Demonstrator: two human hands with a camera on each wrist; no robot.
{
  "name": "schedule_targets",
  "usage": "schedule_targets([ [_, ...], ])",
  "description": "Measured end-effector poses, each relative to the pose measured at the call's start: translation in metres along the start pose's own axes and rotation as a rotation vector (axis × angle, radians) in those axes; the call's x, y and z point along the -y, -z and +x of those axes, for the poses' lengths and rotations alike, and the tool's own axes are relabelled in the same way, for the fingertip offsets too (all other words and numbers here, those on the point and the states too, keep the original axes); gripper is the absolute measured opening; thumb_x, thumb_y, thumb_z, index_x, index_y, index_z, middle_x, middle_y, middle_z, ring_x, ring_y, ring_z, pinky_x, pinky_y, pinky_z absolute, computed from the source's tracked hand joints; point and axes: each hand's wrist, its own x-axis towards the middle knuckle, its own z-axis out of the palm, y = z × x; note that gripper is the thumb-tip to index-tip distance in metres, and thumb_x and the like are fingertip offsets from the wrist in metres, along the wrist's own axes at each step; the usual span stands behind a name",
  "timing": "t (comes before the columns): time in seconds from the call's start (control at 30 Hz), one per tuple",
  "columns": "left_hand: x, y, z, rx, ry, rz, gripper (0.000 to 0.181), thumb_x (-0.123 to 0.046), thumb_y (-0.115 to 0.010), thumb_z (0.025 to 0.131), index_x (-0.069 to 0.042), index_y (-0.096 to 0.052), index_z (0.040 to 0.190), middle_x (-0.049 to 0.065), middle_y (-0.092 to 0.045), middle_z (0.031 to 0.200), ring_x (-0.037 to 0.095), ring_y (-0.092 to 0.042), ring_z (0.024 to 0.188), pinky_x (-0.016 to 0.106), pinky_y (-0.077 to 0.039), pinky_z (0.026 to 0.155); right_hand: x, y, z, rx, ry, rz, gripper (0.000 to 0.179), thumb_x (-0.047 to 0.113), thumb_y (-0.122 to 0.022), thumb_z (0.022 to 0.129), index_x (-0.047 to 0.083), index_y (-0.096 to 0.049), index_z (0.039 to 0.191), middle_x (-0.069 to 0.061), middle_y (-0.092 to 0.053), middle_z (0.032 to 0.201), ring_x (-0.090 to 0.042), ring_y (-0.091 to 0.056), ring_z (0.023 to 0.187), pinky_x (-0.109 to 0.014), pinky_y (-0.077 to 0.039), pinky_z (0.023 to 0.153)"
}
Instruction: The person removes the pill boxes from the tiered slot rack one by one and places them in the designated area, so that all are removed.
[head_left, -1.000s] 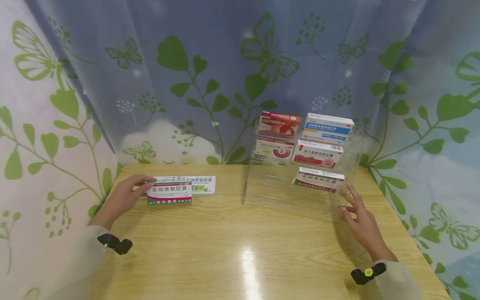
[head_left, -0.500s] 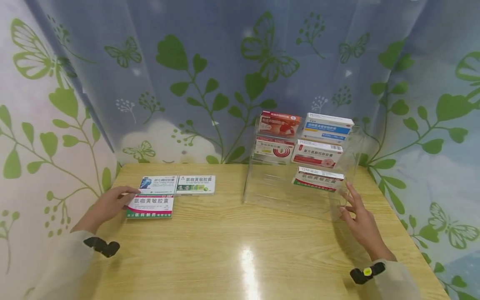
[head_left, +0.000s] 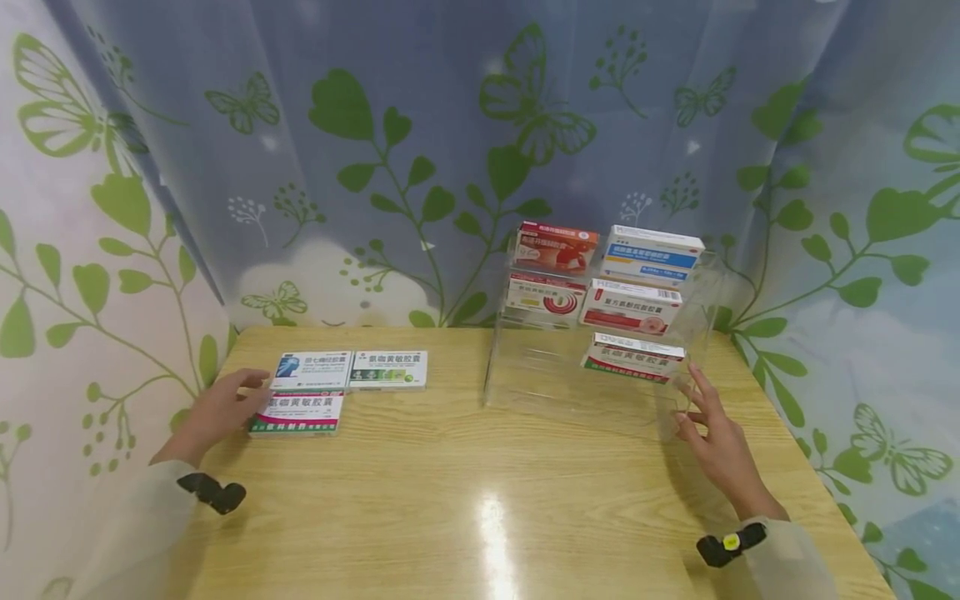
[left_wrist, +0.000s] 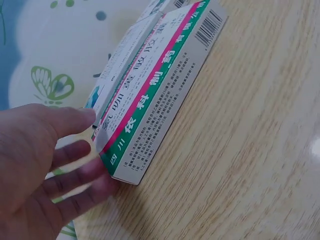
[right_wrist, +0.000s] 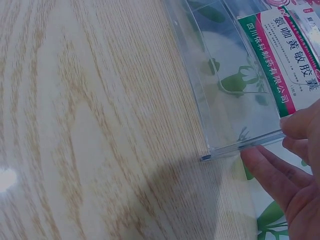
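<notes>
A green, white and magenta medicine box (head_left: pixel 300 414) lies flat on the table at the left. My left hand (head_left: pixel 221 408) is at its left end; in the left wrist view the thumb and loosely extended fingers (left_wrist: pixel 75 192) are beside the box's corner, and whether they touch it is unclear. Directly behind lies a white and blue medicine box (head_left: pixel 311 369), with a white and green one (head_left: pixel 387 369) to its right. My right hand (head_left: pixel 723 446) holds the right side panel of a clear display rack (head_left: pixel 547 392) between thumb and fingers.
The rack's upper tiers carry a red-orange box (head_left: pixel 557 250), a blue-white box (head_left: pixel 648 258), a white box with red rings (head_left: pixel 543 298) and a red-white box (head_left: pixel 630 308). Below them, at the right, leans another green-red-white box (head_left: pixel 633 358). A patterned curtain (head_left: pixel 420 167) closes the back.
My left hand has brought the green and magenta box left and toward me, off the two others, and laid it in front of them. Its fingers have loosened. The right hand stays at the rack.
</notes>
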Motion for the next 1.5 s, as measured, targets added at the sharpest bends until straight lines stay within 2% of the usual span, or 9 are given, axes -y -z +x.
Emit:
schedule_targets([
  [0.17,0.003,-0.002,0.003,0.024,0.019,0.054,0.075,-0.044,-0.064,0.110,0.008,-0.042,0.159,0.037,-0.058,0.147,0.056,-0.059,0.131,0.069,-0.051,0.106,0.001,0.001,0.000,-0.005,0.012,0.000,0.085,-0.001,-0.063,0.108,0.022,-0.017,0.176,-0.034,-0.055,0.157,0.021,-0.055,0.102,-0.006,-0.055,0.073],
  [0.37,0.003,-0.006,0.004,0.019,0.005,0.064,0.070,-0.039,-0.065,0.110,0.009,-0.046,0.158,0.037,-0.061,0.144,0.055,-0.061,0.130,0.070,-0.048,0.110,0.000,0.000,0.001,-0.003,0.005,-0.011,0.085,0.000,-0.063,0.109,0.023,-0.017,0.176,-0.034,-0.054,0.157,0.023,-0.053,0.103,-0.006,-0.055,0.073],
  [0.5,0.002,-0.007,0.003,0.026,0.029,0.063,0.069,-0.039,-0.063,0.111,0.007,-0.045,0.159,0.037,-0.061,0.145,0.055,-0.060,0.132,0.071,-0.046,0.112,0.000,0.000,0.001,0.000,-0.007,-0.010,0.085,0.001,-0.063,0.109,0.023,-0.017,0.176,-0.033,-0.054,0.157,0.024,-0.052,0.103,-0.007,-0.054,0.074],
  [0.63,0.001,-0.008,0.002,0.027,0.047,0.059,0.070,-0.039,-0.063,0.111,0.007,-0.044,0.160,0.038,-0.060,0.146,0.054,-0.060,0.131,0.070,-0.047,0.111,0.002,0.000,0.001,-0.004,-0.005,-0.005,0.085,0.000,-0.063,0.108,0.023,-0.017,0.176,-0.033,-0.054,0.158,0.024,-0.051,0.103,-0.006,-0.054,0.074],
  [0.87,0.001,-0.010,0.001,-0.007,0.018,0.027,0.071,-0.039,-0.063,0.111,0.006,-0.040,0.162,0.034,-0.058,0.149,0.053,-0.060,0.133,0.066,-0.051,0.109,0.001,0.000,0.001,-0.003,-0.005,-0.013,0.085,-0.001,-0.063,0.108,0.022,-0.017,0.176,-0.034,-0.054,0.157,0.024,-0.052,0.102,-0.006,-0.055,0.073],
  [1.13,0.003,-0.012,0.003,-0.039,0.042,0.020,0.077,-0.044,-0.064,0.110,0.006,-0.038,0.162,0.035,-0.062,0.144,0.053,-0.062,0.130,0.064,-0.053,0.105,0.001,-0.001,0.000,0.004,-0.011,-0.011,0.085,0.000,-0.063,0.109,0.023,-0.016,0.176,-0.033,-0.054,0.158,0.024,-0.052,0.103,-0.006,-0.054,0.074],
  [1.3,0.002,-0.013,0.002,-0.051,0.026,0.023,0.077,-0.047,-0.064,0.110,0.004,-0.040,0.161,0.033,-0.063,0.144,0.053,-0.061,0.133,0.064,-0.052,0.107,0.001,-0.001,0.000,-0.003,-0.002,0.001,0.085,0.000,-0.063,0.108,0.023,-0.017,0.176,-0.033,-0.054,0.157,0.023,-0.053,0.102,-0.006,-0.055,0.072],
  [1.5,0.001,-0.013,0.002,-0.048,0.036,0.029,0.078,-0.052,-0.063,0.109,0.001,-0.040,0.162,0.032,-0.063,0.146,0.052,-0.061,0.135,0.065,-0.051,0.108,0.001,-0.001,0.000,-0.004,-0.005,0.004,0.085,0.000,-0.064,0.108,0.023,-0.018,0.176,-0.032,-0.055,0.158,0.024,-0.053,0.102,-0.005,-0.054,0.073],
])
